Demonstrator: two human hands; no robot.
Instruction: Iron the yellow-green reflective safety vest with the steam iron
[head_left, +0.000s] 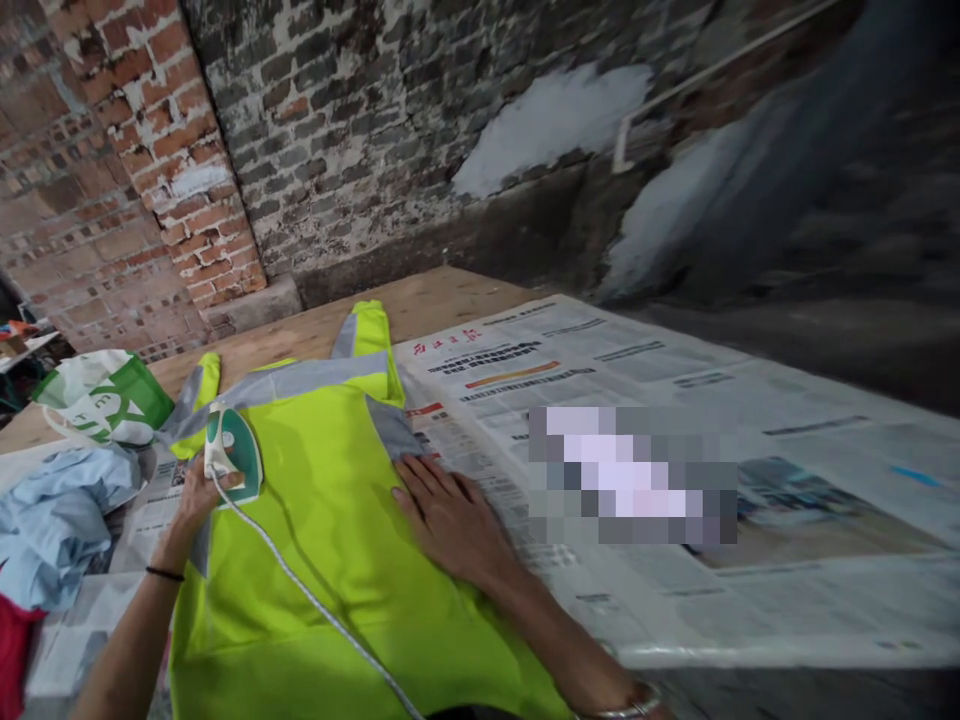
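A neon yellow garment with grey bands and long sleeves lies spread out on the newspaper-covered table. My left hand is closed around the handle of a green and white clothes iron, which rests near the garment's left edge. From the iron a pale braided cord runs down across the fabric toward me. My right hand lies flat, fingers stretched, over the garment's right edge beside a grey band. The iron's soleplate is hidden from view.
Newspaper sheets cover the table to the right. At the left sit a green and white bag, a crumpled light blue cloth and a red cloth. Bare wood shows at the far end, before a brick wall.
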